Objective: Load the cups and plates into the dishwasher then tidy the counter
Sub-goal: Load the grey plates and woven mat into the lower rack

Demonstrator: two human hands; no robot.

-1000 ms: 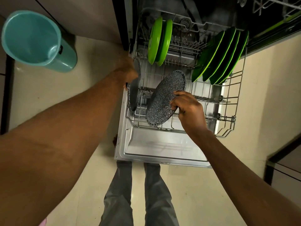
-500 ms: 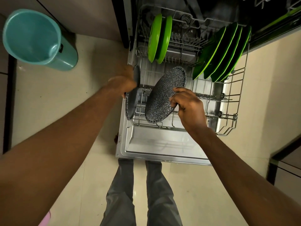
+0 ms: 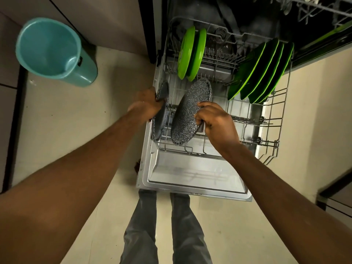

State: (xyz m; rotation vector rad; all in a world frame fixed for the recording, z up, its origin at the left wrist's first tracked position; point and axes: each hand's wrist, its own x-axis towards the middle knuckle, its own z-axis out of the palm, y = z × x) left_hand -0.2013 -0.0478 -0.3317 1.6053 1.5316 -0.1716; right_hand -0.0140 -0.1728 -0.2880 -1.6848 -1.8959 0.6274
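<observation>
**Both hands on speckled plates in the lower rack**

From my station I see the left hand [image 3: 146,105] curled over the top edge of a grey speckled plate [image 3: 161,121], which stands on edge at the left side of the lower rack [image 3: 274,130]. The right hand [image 3: 215,121] grips the rim of a second speckled plate [image 3: 188,113], tilted and leaning left, its bottom edge down among the front tines just beside the first. Further back, two bright green plates [image 3: 190,52] stand upright, and a row of dark green plates [image 3: 262,71] leans at the right. The rack sits pulled out over the open dishwasher door [image 3: 190,176]. A teal bin [image 3: 51,50] stands on the floor, well apart to the left
</observation>
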